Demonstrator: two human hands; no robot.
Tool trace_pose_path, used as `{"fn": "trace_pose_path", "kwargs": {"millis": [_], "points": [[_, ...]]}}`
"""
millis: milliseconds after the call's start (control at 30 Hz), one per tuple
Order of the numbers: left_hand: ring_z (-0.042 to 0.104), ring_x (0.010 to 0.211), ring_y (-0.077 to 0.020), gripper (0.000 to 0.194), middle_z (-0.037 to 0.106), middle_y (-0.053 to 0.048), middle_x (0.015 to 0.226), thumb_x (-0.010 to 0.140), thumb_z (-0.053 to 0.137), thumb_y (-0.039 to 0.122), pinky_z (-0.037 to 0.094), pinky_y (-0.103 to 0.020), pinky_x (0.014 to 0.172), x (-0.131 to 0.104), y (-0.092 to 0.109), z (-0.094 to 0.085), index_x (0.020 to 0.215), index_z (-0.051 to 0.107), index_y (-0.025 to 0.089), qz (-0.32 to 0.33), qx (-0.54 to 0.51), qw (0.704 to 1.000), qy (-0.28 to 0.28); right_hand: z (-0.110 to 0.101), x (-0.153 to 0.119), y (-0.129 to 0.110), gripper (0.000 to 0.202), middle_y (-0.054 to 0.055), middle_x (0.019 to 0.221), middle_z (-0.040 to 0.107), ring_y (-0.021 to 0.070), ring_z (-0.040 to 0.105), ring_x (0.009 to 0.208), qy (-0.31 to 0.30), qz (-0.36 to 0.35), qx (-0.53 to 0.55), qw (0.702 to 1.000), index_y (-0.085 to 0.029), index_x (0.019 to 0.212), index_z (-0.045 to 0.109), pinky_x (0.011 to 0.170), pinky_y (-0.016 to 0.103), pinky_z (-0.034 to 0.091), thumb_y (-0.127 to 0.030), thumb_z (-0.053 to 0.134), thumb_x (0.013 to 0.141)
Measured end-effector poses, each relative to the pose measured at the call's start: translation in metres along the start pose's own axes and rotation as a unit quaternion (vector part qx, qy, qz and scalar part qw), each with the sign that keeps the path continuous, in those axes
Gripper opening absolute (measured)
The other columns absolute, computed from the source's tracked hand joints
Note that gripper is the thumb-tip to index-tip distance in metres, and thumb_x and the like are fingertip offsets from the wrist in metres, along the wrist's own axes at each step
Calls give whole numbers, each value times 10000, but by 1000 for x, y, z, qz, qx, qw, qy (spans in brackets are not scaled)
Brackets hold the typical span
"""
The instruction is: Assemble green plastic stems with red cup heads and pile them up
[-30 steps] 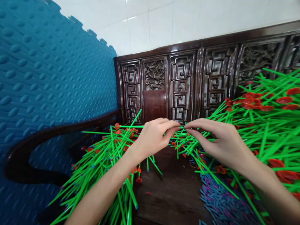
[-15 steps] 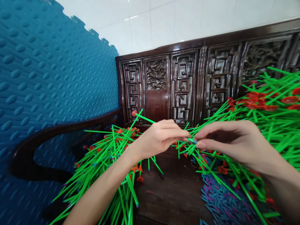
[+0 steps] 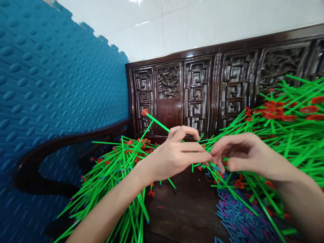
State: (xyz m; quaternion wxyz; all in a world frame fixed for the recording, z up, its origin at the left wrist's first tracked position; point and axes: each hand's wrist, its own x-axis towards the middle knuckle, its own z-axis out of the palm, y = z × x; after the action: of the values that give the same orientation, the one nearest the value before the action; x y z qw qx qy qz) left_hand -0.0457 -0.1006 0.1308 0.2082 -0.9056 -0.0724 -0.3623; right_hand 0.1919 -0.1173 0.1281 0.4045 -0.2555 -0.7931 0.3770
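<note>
My left hand [image 3: 174, 155] is closed around a thin green plastic stick [image 3: 160, 125] with a red cup-shaped cap [image 3: 144, 112] at its upper left end. The stick runs behind the fingers, and a bluish tip shows past them on the right. My right hand [image 3: 240, 155] is beside that tip, its thumb apart from the curled fingers; nothing shows between them. Its fingertips meet those of my left hand. Below my right wrist lies a heap of short blue and purple tubes [image 3: 243, 212].
Many green sticks with red caps are piled on the left [image 3: 111, 182] and right [image 3: 298, 141] of the dark wooden seat [image 3: 184, 209]. Behind rises a carved wooden backrest [image 3: 169, 113]. A curved armrest [image 3: 27, 165] and a blue foam mat [image 3: 63, 84] are at the left.
My right thumb has come away from the stick's tip and the right fingers have loosened. My left fingers have spread and shifted slightly right along the stick. The red cap has tilted upward.
</note>
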Motion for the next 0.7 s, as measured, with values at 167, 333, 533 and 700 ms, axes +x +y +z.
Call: {"fn": "trace_pose_path", "kwargs": {"millis": [167,333,533,700], "points": [[465,1172,-224,163,664,-7,1113,957,606,266,348,-394,977,-4,-3,5,947,758,326,4,75,997,26,7,7,13,245,1,646,730,142,707,570,-10,67,54,996,-181,781,668,556,213,588,-349,844,757],[487,1076,-183,181,627,-39,1050,977,569,256,454,-323,934,-5,-5,5,1004,746,280,24,56,998,12,14,9,13,423,6,680,730,178,721,610,23,121,92,988,-190,856,568,558,249,597,-309,908,634],[572,1012,-154,267,563,-41,1061,909,682,297,545,-313,896,-4,-12,10,1160,616,231,-8,11,991,132,16,7,13,584,5,754,723,187,727,669,5,129,87,988,-187,1134,558,642,299,611,-289,882,659],[601,880,-123,340,546,-16,1026,913,683,275,600,-282,817,-1,-17,15,1182,476,260,-159,-56,938,304,43,-7,37,282,4,813,688,159,694,751,-38,138,-4,990,-182,949,630,706,277,571,-330,790,771]]}}
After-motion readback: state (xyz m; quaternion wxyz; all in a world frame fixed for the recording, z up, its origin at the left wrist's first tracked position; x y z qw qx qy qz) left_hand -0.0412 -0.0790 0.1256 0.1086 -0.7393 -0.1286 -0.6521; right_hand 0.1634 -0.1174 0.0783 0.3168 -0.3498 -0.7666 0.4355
